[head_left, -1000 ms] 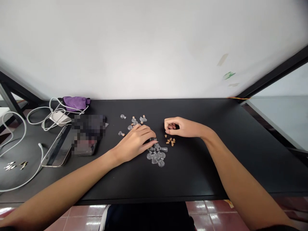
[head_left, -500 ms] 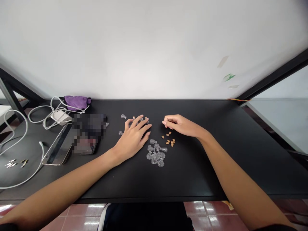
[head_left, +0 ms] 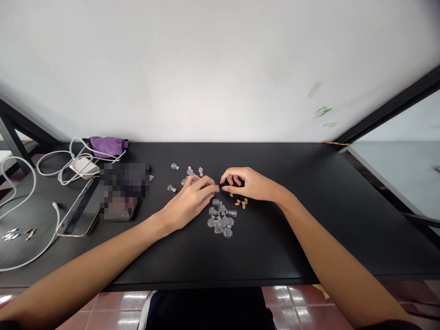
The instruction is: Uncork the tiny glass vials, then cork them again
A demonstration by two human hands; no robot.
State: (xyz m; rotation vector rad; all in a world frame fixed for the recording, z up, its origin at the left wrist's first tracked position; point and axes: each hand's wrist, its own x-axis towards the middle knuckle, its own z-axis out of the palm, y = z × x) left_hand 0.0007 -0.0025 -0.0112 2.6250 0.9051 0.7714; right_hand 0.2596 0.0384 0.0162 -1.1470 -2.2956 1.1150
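Note:
My left hand (head_left: 192,201) is closed, its fingertips pinched round a tiny glass bottle (head_left: 213,193) that they mostly hide. A cork (head_left: 217,188) shows at the bottle's mouth. My right hand (head_left: 245,183) hovers just to the right, thumb and forefinger apart, with nothing visible between them. Loose small corks (head_left: 244,203) lie below it. In front of my left hand is a pile of clear miniature glass bottles (head_left: 222,222) in different shapes. Behind that hand, several corked bottles (head_left: 189,171) lie scattered, partly covered by my fingers.
On the left of the black table (head_left: 275,247) are a phone (head_left: 77,208), a partly blurred dark device, a white cable (head_left: 55,233) with a charger (head_left: 84,167), and a purple pouch (head_left: 108,146). Small metal pieces (head_left: 12,234) lie at far left. A white wall (head_left: 220,82) rises behind.
My left hand has drawn back and its spread fingers have closed round a bottle. My right hand has moved left toward it, with thumb and forefinger parting.

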